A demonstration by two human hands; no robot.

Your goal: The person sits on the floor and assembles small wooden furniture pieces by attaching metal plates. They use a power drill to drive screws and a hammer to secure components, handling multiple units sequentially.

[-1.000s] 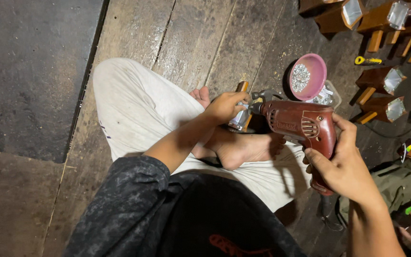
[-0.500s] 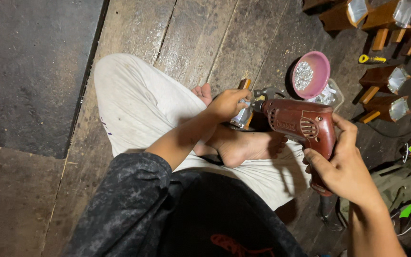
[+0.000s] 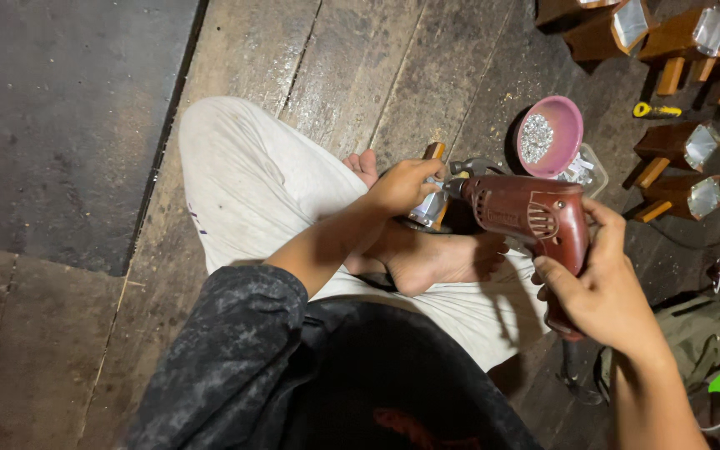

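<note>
Two hands are at work in the head view, both yours. Your right hand [image 3: 606, 287] is wrapped shut around the grip of a dark red electric drill [image 3: 527, 218], with the forefinger lying along the housing near the top. The drill points to your left, its chuck meeting a small wooden piece with a metal plate [image 3: 430, 204]. Your left hand [image 3: 406, 185] is closed over that piece, fingers curled on top of it, holding it down just above your bare foot [image 3: 435, 258], which lies crossed over your pale trousers [image 3: 252, 192]. You sit on a wooden plank floor [image 3: 360, 75].

Just beyond the drill stands a pink bowl [image 3: 550, 135] holding small silvery bits, touching a clear plastic container [image 3: 583, 169] beside it. Further right, several more wooden pieces with metal plates [image 3: 681, 150] lie scattered on the floor, and a yellow-handled tool [image 3: 656, 110] lies among them. An olive-green bag [image 3: 702, 333] sits near your right forearm. Whether the drill bit is inside the wood you cannot tell, since your left hand covers the spot.
</note>
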